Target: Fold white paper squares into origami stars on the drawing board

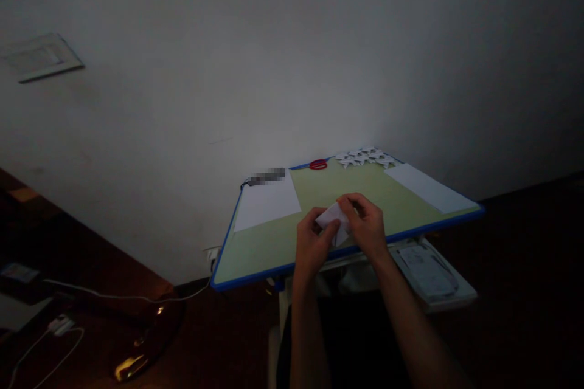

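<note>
A small folded piece of white paper (332,216) is held between both hands, above the near edge of the green tabletop (255,252). My left hand (314,242) pinches its left side, thumb on the near face. On its right side, my right hand (364,223) grips the paper with thumb and bent fingers. Part of the paper is hidden behind the fingers. Several small folded white paper pieces (365,157) lie at the far right corner of the table. Near them, at the back edge, is a pair of scissors with red handles (318,164).
White paper sheets (269,202) lie on the left, with a blurred dark object (267,177) at their top edge. Another white paper stack (429,187) lies at right. Below the table's blue rim juts a drawer (433,276). A cable (137,298) runs to a wall socket.
</note>
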Action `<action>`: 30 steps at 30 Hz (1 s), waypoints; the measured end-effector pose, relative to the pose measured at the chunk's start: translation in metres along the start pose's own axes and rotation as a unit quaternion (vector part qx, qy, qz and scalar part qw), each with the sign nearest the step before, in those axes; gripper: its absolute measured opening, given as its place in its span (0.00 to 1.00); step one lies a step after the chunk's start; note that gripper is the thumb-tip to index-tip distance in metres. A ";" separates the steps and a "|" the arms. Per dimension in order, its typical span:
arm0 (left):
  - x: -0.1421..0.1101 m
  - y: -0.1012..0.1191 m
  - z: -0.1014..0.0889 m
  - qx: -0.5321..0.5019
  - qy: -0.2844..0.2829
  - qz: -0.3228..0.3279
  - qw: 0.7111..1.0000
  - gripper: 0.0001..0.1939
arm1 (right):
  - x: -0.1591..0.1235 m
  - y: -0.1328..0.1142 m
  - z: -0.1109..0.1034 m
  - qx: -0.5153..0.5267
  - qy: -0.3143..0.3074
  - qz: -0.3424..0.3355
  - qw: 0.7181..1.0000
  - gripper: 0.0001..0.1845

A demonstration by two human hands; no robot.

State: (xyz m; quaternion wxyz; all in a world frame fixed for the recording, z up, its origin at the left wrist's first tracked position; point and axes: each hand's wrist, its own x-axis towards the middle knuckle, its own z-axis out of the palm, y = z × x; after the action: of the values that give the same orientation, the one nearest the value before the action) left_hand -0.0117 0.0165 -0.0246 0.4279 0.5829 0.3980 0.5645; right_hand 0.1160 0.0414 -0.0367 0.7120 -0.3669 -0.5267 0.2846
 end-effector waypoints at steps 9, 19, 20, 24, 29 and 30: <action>0.001 0.003 0.001 0.014 0.012 0.001 1.000 0.13 | 0.000 -0.002 0.000 -0.005 -0.003 -0.004 1.000 0.12; 0.001 -0.001 0.001 0.047 0.034 0.026 0.998 0.13 | 0.000 0.000 0.000 0.016 -0.003 0.003 1.000 0.11; 0.001 -0.001 0.001 0.049 0.037 0.027 0.998 0.13 | 0.000 0.000 0.000 0.016 -0.003 0.003 1.000 0.11; 0.002 0.000 0.001 0.056 0.058 0.034 0.996 0.13 | -0.001 0.000 0.000 0.011 -0.010 -0.004 1.000 0.11; 0.001 0.004 0.003 0.073 0.113 0.044 0.990 0.12 | -0.002 0.000 0.000 0.002 -0.030 -0.019 0.999 0.11; 0.001 0.004 0.003 0.074 0.120 0.045 0.989 0.12 | -0.002 0.000 0.000 0.000 -0.032 -0.022 0.999 0.11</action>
State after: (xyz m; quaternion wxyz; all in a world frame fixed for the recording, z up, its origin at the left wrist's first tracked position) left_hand -0.0089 0.0161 -0.0205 0.3073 0.5584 0.4604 0.6178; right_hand 0.1152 0.0400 -0.0374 0.7005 -0.3461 -0.5574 0.2808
